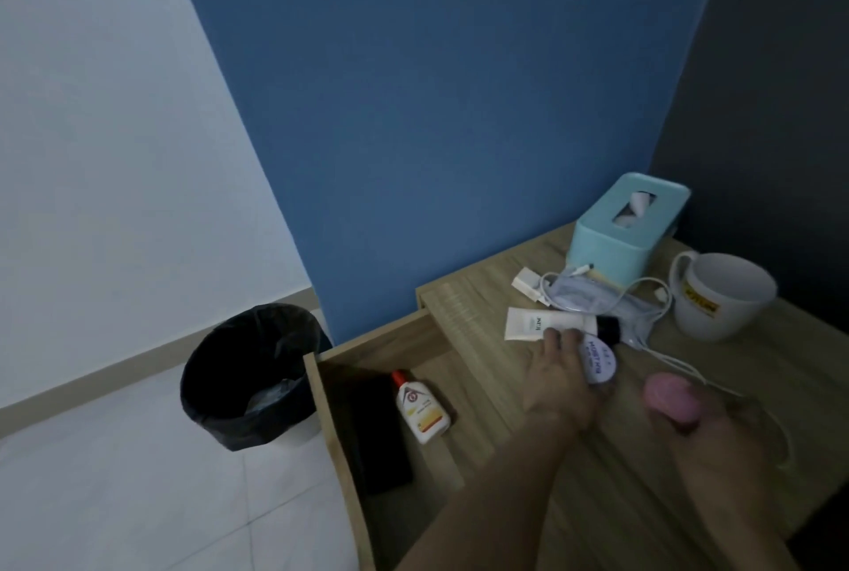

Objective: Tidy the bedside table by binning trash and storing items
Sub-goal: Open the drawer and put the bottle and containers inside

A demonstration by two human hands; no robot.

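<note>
The left hand (558,380) gripped a round lilac-labelled jar (597,361), the right hand (716,442) apparently clutched a blurred pink lump (673,398), and the loose white cable (680,370) at its twelve o'clock could snag.

Bare L forearm (496,492) & R forearm (749,529), skin showing to frame edge. Left grip (558,380), right grip (716,437) bare too, blurry in dim light.

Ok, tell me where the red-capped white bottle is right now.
In the head view, the red-capped white bottle lies in the open drawer left of the tabletop, beside a flat black item; the bin stands further left.
</note>
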